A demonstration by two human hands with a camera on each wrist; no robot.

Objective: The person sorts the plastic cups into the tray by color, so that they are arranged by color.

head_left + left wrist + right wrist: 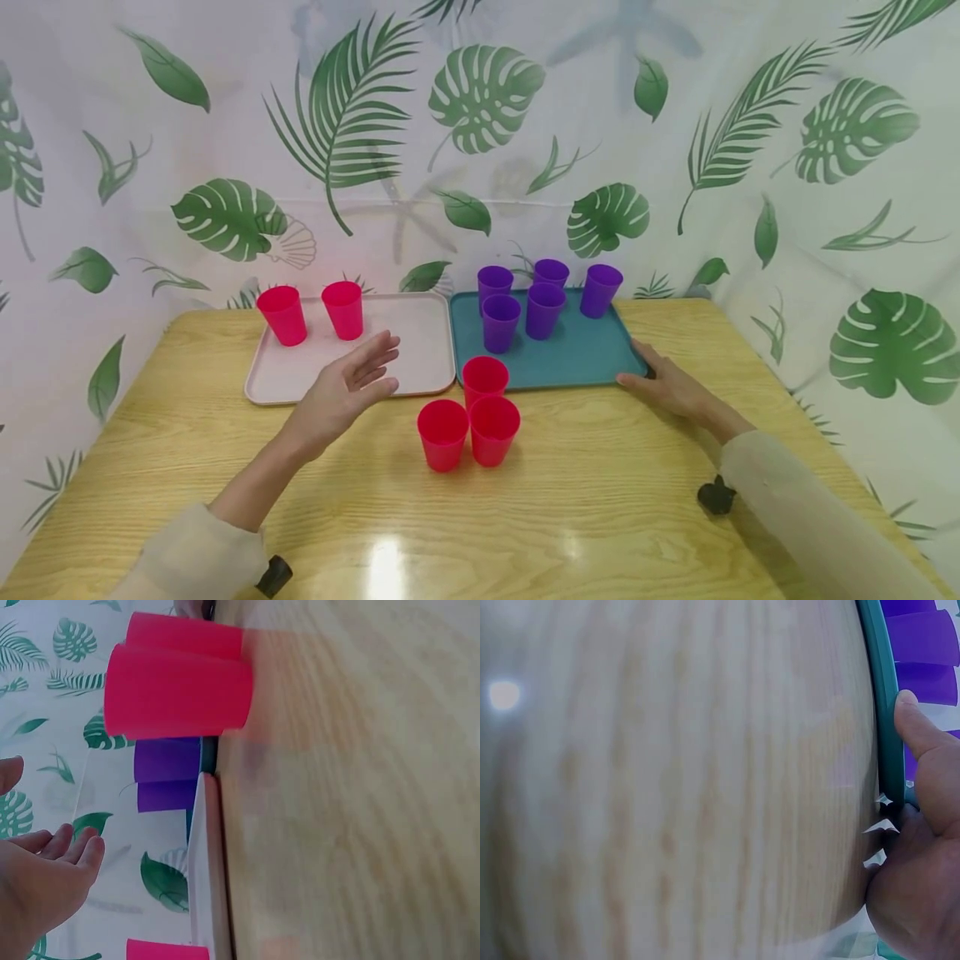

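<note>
My right hand [665,385] holds the teal tray [558,373] at its front right corner. In the right wrist view the thumb [922,731] lies at the rim, the other fingers lower at the corner, partly hidden. Several purple cups [501,323] stand upright at the back of that tray. My left hand [341,396] hovers with loosely bent fingers over the front of the white tray [420,337], holding nothing. On the white tray stand two red cups [282,315]. Three more red cups [443,435] form a tight group in front of the trays.
Both trays sit side by side on a wooden table [600,517]. Behind them hangs a white cloth [517,217] printed with green leaves. A small black device [717,496] shows by the right sleeve, another [274,577] by the left.
</note>
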